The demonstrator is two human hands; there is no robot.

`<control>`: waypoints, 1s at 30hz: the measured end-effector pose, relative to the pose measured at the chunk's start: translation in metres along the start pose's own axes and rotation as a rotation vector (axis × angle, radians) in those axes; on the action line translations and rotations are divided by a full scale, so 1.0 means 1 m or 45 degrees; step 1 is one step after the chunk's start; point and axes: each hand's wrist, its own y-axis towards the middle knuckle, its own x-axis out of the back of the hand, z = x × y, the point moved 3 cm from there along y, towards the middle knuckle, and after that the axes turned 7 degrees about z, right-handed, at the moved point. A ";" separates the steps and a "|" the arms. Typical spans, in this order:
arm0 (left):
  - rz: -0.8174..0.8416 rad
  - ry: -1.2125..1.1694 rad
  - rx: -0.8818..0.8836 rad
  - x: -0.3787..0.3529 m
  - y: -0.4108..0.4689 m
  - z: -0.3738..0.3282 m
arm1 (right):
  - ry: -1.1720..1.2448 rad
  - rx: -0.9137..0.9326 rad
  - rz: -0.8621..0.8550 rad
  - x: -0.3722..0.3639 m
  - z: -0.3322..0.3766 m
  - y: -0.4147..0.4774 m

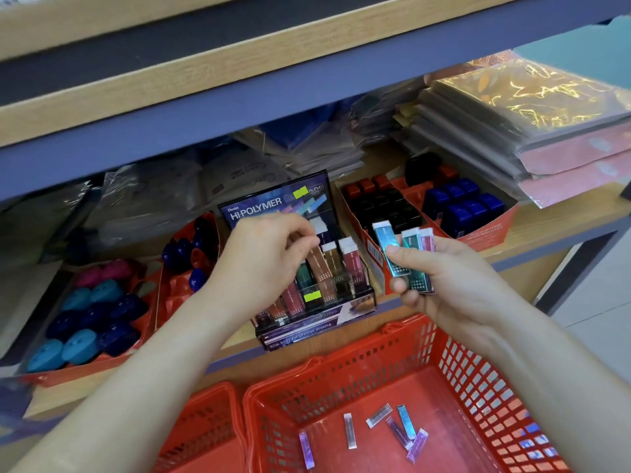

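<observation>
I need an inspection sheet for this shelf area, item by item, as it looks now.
Surface: wooden shelf, crowded with stock.
Job's things: eraser display box stands at the shelf front; several loose erasers lie in the red basket below.
Clutter: sharpener trays on the left; cartons of red, black and blue items on the right; second basket beside the first.
Hands: left hand pinches a copper eraser in the display; right hand holds three erasers, fanned.
Cables: nothing seen.
Surroundings: wrapped paper packs stacked behind; upper shelf overhead.

erasers (406, 422) in basket (341, 365), display (300, 303) behind (on shelf (536, 237))
</observation>
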 end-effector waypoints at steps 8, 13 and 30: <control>-0.158 -0.100 -0.002 0.003 0.001 -0.003 | -0.003 0.009 -0.046 -0.002 -0.001 0.000; -0.222 -0.305 0.261 0.002 0.033 0.007 | 0.023 0.025 -0.082 -0.001 0.002 -0.001; 0.319 0.129 0.042 -0.041 0.077 0.012 | 0.036 0.042 -0.072 0.005 0.001 0.001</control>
